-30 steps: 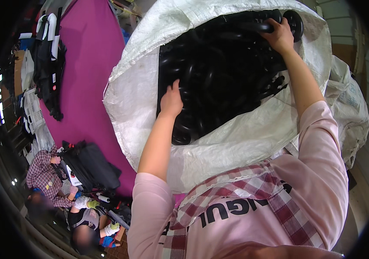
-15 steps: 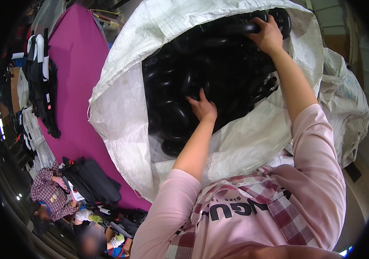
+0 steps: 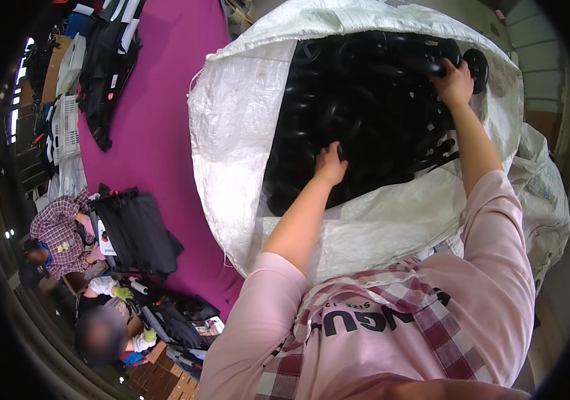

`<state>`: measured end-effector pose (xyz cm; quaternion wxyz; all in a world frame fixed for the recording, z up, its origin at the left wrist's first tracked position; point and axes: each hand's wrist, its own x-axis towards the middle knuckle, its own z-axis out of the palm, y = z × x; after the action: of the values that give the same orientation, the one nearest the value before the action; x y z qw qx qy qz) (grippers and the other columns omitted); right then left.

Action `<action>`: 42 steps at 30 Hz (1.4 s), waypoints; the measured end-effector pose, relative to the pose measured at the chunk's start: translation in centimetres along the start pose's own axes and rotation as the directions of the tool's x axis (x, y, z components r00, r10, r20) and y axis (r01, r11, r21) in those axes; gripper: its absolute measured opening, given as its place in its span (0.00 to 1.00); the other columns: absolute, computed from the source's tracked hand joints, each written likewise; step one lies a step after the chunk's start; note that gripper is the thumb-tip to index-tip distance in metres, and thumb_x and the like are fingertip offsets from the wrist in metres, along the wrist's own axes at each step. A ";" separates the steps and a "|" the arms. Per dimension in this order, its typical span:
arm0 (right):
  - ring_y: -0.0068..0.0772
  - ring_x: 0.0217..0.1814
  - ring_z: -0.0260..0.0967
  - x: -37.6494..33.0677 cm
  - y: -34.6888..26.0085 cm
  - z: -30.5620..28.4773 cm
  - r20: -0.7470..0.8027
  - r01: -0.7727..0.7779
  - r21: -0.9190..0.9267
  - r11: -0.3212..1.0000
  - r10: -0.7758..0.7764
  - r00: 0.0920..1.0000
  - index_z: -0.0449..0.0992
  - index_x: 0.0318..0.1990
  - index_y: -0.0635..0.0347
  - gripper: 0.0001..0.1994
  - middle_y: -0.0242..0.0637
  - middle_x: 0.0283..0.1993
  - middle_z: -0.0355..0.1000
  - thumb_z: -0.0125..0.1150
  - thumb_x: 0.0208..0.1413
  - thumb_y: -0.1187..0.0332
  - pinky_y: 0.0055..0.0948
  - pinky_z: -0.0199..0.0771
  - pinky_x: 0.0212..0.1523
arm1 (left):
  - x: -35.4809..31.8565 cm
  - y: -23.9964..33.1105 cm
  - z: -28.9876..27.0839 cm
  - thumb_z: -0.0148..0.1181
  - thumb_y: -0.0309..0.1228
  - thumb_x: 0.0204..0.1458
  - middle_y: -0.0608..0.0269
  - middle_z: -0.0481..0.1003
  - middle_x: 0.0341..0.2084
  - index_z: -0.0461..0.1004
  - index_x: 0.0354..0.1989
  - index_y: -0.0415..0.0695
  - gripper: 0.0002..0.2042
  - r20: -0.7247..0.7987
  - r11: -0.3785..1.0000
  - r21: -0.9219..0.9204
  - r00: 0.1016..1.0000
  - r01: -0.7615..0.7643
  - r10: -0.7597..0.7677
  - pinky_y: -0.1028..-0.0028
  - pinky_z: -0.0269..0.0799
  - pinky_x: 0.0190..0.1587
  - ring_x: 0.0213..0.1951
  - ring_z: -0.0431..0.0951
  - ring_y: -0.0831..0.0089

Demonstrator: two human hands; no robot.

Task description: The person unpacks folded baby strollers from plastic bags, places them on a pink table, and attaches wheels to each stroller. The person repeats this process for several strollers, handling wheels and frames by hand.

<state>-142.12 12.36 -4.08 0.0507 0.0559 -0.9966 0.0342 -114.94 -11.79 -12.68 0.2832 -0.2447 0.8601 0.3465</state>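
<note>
head view: the glossy black tubular ring point(image 3: 425, 67) lies at the upper right of the black parts point(image 3: 336, 113) heaped inside a white woven sack point(image 3: 232, 140). these curved pieces overlap closely, so a pull on one could snag its neighbours and drag them along; the smooth surface might also slip from bare fingers, and a hard tug could fold the soft rim inward. the right hand point(image 3: 457, 83) is stretched far out, its forearm point(image 3: 480, 143) reaching across the sack's right side, the fingers curled round the ring in a grasping grip. the left hand point(image 3: 331, 165) reaches forward into the nearer part of the heap, palm down, fingers pointing away from the body; whether its grip has anything cannot be told against the dark pieces. a magenta table point(image 3: 152, 133) stretches off to the left of the sack.
</note>
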 end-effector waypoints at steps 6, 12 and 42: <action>0.47 0.61 0.61 -1.4 -0.9 0.6 -0.110 0.052 -0.090 0.995 -0.062 0.992 0.76 0.45 0.34 0.21 0.44 0.58 0.63 0.70 0.39 0.51 0.44 0.63 0.55 | 2.8 2.9 4.3 0.66 0.40 0.49 0.35 0.49 0.62 0.52 0.67 0.57 0.38 -0.098 0.991 -0.002 0.986 0.137 -0.136 0.54 0.62 0.61 0.61 0.58 0.42; 0.50 0.60 0.62 -0.6 1.3 2.5 -0.217 0.117 -0.098 0.988 -0.136 0.967 0.76 0.45 0.35 0.22 0.47 0.58 0.64 0.71 0.37 0.53 0.45 0.66 0.52 | 5.6 4.6 4.1 0.61 0.41 0.52 0.42 0.47 0.63 0.60 0.62 0.56 0.28 -0.059 0.928 0.005 0.927 0.372 -0.372 0.48 0.64 0.57 0.61 0.58 0.45; 0.21 0.43 0.70 -35.6 -39.4 -23.7 -0.323 0.182 0.946 -0.270 -0.845 0.426 0.75 0.47 0.67 0.15 0.32 0.43 0.75 0.66 0.53 0.72 0.21 0.68 0.48 | -65.5 -23.0 11.4 0.61 0.28 0.50 0.60 0.76 0.31 0.72 0.44 0.34 0.14 -0.570 0.514 -0.795 0.108 -0.320 -0.814 0.72 0.71 0.37 0.34 0.73 0.76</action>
<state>-100.13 -21.11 18.16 -0.2489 0.5402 -0.5094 0.6219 -50.01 -3.43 13.00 -0.4148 -0.6707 0.4862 0.3766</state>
